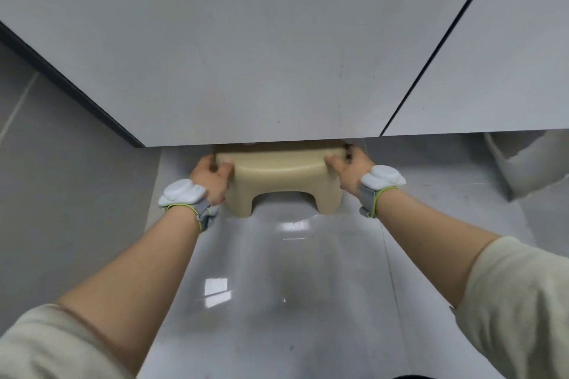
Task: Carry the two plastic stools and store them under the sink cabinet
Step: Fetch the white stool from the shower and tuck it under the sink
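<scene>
A beige plastic stool (281,177) stands on the glossy grey floor, its far half hidden under the bottom edge of the white sink cabinet (246,55). My left hand (212,177) grips the stool's left end and my right hand (346,171) grips its right end. Both wrists wear grey bands with white pods. I see only one stool; a second one does not show.
A grey tiled wall (55,194) runs along the left, close to my left arm. A white rounded fixture (529,160) stands on the floor at the right, under the cabinet's second door. Shiny floor tiles (292,286) stretch between my arms.
</scene>
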Demonstrator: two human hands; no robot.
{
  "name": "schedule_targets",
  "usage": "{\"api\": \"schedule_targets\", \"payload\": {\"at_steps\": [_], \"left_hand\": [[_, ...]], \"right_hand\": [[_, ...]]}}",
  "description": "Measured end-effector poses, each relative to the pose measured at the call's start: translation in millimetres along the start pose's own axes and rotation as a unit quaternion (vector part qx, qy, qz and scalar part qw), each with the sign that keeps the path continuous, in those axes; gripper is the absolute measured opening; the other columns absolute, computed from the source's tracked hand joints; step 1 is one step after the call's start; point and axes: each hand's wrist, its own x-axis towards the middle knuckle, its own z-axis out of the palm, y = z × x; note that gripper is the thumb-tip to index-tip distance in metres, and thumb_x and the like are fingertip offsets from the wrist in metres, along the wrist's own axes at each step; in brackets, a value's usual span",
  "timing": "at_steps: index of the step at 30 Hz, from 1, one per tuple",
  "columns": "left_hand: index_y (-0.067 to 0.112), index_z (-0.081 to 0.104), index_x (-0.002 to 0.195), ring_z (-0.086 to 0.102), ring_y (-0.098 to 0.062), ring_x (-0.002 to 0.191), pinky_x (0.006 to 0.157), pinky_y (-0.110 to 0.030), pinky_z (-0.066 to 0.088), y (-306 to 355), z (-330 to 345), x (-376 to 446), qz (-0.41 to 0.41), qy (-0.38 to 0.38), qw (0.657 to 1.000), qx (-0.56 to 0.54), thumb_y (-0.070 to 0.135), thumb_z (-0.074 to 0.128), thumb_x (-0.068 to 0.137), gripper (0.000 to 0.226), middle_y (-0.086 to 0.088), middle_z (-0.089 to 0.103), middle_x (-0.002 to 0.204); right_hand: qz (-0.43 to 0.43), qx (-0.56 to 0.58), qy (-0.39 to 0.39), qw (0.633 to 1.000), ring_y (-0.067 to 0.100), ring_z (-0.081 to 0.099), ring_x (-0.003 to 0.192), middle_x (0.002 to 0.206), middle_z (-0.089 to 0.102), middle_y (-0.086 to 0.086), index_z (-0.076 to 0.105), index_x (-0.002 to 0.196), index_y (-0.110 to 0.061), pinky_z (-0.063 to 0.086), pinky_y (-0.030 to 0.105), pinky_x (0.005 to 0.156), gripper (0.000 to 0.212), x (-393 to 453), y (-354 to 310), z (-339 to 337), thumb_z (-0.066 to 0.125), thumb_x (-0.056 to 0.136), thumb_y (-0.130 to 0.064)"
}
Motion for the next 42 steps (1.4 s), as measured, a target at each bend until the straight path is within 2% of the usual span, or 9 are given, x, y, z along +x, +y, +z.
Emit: {"api": "schedule_targets", "payload": {"at_steps": [3, 5, 9, 13, 23, 29, 32, 36, 42], "left_hand": [[0.018, 0.048, 0.132, 0.061, -0.023, 0.073, 0.065, -0.031, 0.048, 20, -19, -44, 0.002, -0.008, 1.000, -0.023, 0.033, 0.047, 0.095, 0.040, -0.005, 0.058, 0.108], [0.018, 0.055, 0.122, 0.060, -0.017, 0.064, 0.062, -0.030, 0.046, 31, -28, -70, 0.003, -0.008, 0.999, -0.031, 0.028, 0.046, 0.095, 0.030, -0.007, 0.064, 0.092], [0.015, 0.062, 0.096, 0.056, -0.011, 0.049, 0.053, -0.026, 0.040, 79, -70, -147, -0.021, -0.020, 0.998, -0.054, 0.020, 0.044, 0.095, 0.018, -0.002, 0.062, 0.070], [0.019, 0.060, 0.073, 0.051, -0.016, 0.053, 0.051, -0.024, 0.036, 138, -120, -226, -0.011, -0.040, 0.997, -0.072, 0.019, 0.044, 0.095, 0.027, -0.003, 0.060, 0.068], [0.013, 0.062, 0.070, 0.046, -0.007, 0.050, 0.044, -0.012, 0.037, 279, -242, -426, 0.044, -0.031, 0.992, -0.111, 0.012, 0.044, 0.094, 0.030, 0.001, 0.058, 0.059], [0.016, 0.064, 0.069, 0.044, -0.010, 0.051, 0.051, -0.020, 0.037, 302, -276, -515, 0.039, -0.003, 0.989, -0.140, 0.015, 0.044, 0.094, 0.031, 0.004, 0.057, 0.058], [0.016, 0.064, 0.069, 0.043, -0.012, 0.050, 0.049, -0.022, 0.036, 307, -294, -559, 0.031, 0.046, 0.983, -0.175, 0.018, 0.046, 0.094, 0.031, 0.002, 0.057, 0.059], [0.017, 0.065, 0.067, 0.044, -0.011, 0.047, 0.050, -0.023, 0.037, 302, -316, -605, 0.038, 0.125, 0.970, -0.206, 0.021, 0.047, 0.094, 0.032, 0.005, 0.058, 0.057], [0.016, 0.062, 0.067, 0.041, -0.005, 0.040, 0.042, -0.015, 0.034, 272, -362, -682, 0.029, 0.232, 0.935, -0.265, 0.018, 0.045, 0.095, 0.033, 0.000, 0.055, 0.058]], "right_hand": [[-0.002, 0.055, -0.023, 0.998, 0.031, 0.063, 0.103, 0.126, 0.057, -0.001, 0.043, 0.131, -0.030, 0.050, 0.045, 0.093, 0.062, -48, -18, -15, 0.045, 0.079, -0.063], [-0.015, 0.096, -0.031, 0.995, 0.028, 0.064, 0.099, 0.115, 0.063, 0.000, 0.051, 0.123, -0.030, 0.052, 0.048, 0.091, 0.044, -74, -28, -20, 0.049, 0.084, -0.052], [-0.004, 0.147, -0.051, 0.988, 0.017, 0.061, 0.063, 0.089, 0.069, 0.003, 0.059, 0.097, -0.020, 0.054, 0.033, 0.057, 0.015, -160, -80, -58, 0.049, 0.093, -0.030], [-0.027, 0.138, -0.081, 0.987, 0.011, 0.057, 0.054, 0.077, 0.069, -0.004, 0.061, 0.093, -0.014, 0.048, 0.025, 0.048, 0.016, -249, -141, -110, 0.048, 0.094, -0.024], [-0.072, 0.159, -0.122, 0.977, 0.015, 0.057, 0.060, 0.075, 0.069, 0.001, 0.065, 0.091, -0.007, 0.045, 0.027, 0.050, 0.020, -447, -267, -232, 0.049, 0.094, -0.020], [-0.118, 0.165, -0.132, 0.970, 0.016, 0.046, 0.048, 0.063, 0.064, 0.003, 0.064, 0.077, -0.010, 0.035, 0.023, 0.042, 0.023, -516, -296, -270, 0.049, 0.093, -0.017], [-0.163, 0.135, -0.176, 0.962, 0.016, 0.043, 0.047, 0.060, 0.061, 0.002, 0.064, 0.079, -0.005, 0.034, 0.019, 0.040, 0.024, -550, -311, -285, 0.049, 0.093, -0.018], [-0.219, 0.101, -0.231, 0.943, 0.013, 0.044, 0.043, 0.056, 0.061, -0.002, 0.063, 0.075, -0.012, 0.034, 0.015, 0.040, 0.025, -581, -328, -288, 0.051, 0.093, -0.022], [-0.299, 0.042, -0.333, 0.893, 0.009, 0.043, 0.040, 0.056, 0.062, -0.002, 0.062, 0.071, -0.018, 0.033, 0.015, 0.038, 0.027, -644, -358, -250, 0.051, 0.094, -0.026]]}}
